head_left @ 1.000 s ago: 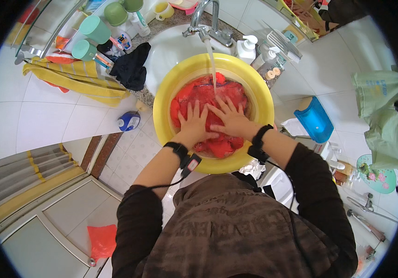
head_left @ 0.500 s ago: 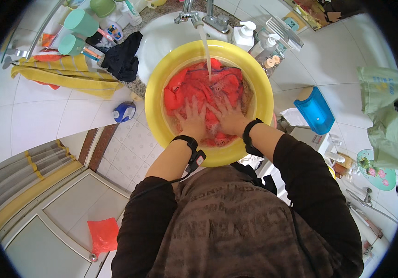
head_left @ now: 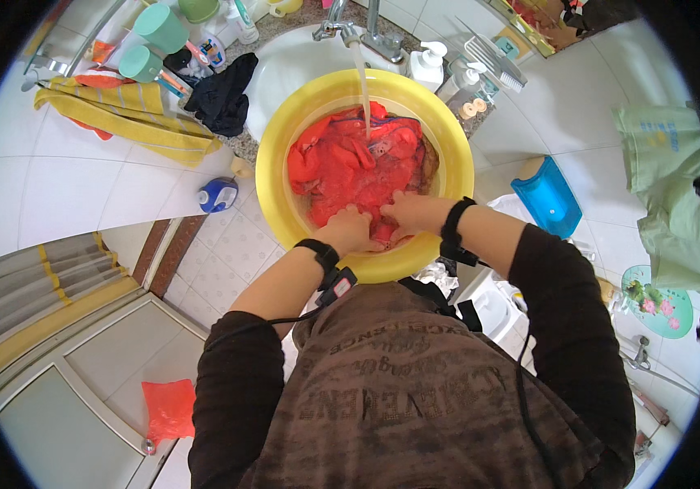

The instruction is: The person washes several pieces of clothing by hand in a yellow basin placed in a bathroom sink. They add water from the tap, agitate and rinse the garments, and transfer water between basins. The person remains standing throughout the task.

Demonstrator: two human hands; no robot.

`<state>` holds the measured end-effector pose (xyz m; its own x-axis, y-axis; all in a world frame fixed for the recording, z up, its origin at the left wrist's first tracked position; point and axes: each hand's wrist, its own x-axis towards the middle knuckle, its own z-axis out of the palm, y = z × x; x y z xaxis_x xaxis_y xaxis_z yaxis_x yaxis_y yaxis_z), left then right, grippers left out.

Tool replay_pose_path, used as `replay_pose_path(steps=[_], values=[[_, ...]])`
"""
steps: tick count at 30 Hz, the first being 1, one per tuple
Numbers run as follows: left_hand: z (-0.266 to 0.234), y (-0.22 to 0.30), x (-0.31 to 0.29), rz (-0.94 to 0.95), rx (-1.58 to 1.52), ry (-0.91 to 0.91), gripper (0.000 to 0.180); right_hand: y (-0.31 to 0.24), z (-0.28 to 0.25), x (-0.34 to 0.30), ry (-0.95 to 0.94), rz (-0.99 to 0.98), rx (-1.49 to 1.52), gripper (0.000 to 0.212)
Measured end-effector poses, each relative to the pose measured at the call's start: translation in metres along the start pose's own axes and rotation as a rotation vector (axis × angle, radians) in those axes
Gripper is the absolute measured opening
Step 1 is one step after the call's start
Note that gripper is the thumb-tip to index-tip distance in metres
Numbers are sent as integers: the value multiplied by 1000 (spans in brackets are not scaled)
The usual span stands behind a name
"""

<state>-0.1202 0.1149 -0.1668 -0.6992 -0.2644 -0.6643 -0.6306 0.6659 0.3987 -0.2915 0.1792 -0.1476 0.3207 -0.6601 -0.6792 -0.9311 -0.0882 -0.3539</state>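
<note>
A soaked red garment [head_left: 342,163] with a dark-edged seam lies bunched in water inside the yellow basin [head_left: 278,213]. Along the near side of the cloth, my left hand [head_left: 350,229] has its fingers curled into the fabric. Close to it, my right hand [head_left: 412,214] also grips the garment, with its fingertips partly hidden in the folds. A stream of water runs from the faucet [head_left: 350,34] onto the far part of the cloth. Brownish fabric [head_left: 430,163] shows at the basin's right side.
The basin rests over a white sink [head_left: 284,69]. A white pump bottle [head_left: 427,67] and other bottles stand right of it. At left are black cloth [head_left: 223,94], green cups [head_left: 161,27] and a yellow towel [head_left: 134,118]. A blue bottle [head_left: 218,196] sits lower left.
Both hands have drawn back toward the near rim, and their spread, flat fingers have curled into the red garment. The cloth is now more heaped, and water still runs.
</note>
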Motion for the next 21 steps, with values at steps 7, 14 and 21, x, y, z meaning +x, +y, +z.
replay_pose_path(steps=[7, 14, 21], values=[[43, -8, 62, -38, 197, 2, 44, 4, 29, 47, 63, 61, -152, 27], [4, -20, 21, 63, 92, 5, 60, 2, -13, 14, -11, 47, -8, 51], [-63, -42, 1, -266, 165, 446, 89, 2, -51, 37, 227, 133, -28, 63]])
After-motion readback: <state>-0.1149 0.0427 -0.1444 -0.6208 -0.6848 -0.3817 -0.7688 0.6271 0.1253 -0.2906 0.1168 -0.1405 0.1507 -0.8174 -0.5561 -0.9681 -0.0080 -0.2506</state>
